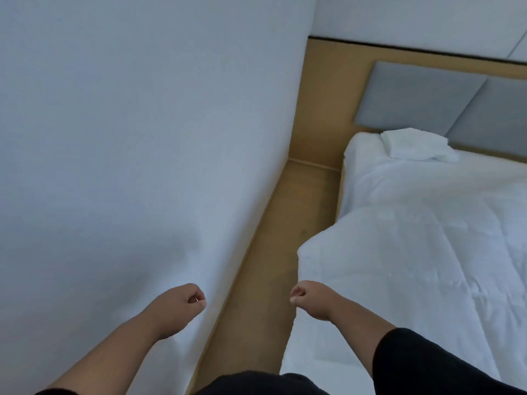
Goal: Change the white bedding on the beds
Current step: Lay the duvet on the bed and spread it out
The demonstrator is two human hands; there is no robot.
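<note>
A bed on the right carries a rumpled white duvet [413, 252] that hangs over its near side. A folded white cloth [413, 145] lies at the head end, against the grey padded headboard [422, 98]. My right hand [310, 299] is closed in a fist right on the duvet's hanging edge and seems to pinch it. My left hand [182, 305] is a closed fist in front of the white wall, with nothing visible in it. Both forearms reach forward over the narrow aisle.
The white wall [128, 138] fills the left side. A narrow strip of tan floor [273, 266] runs between the wall and the bed to a wooden panel [322, 104] behind the headboard. I stand at the near end of this aisle.
</note>
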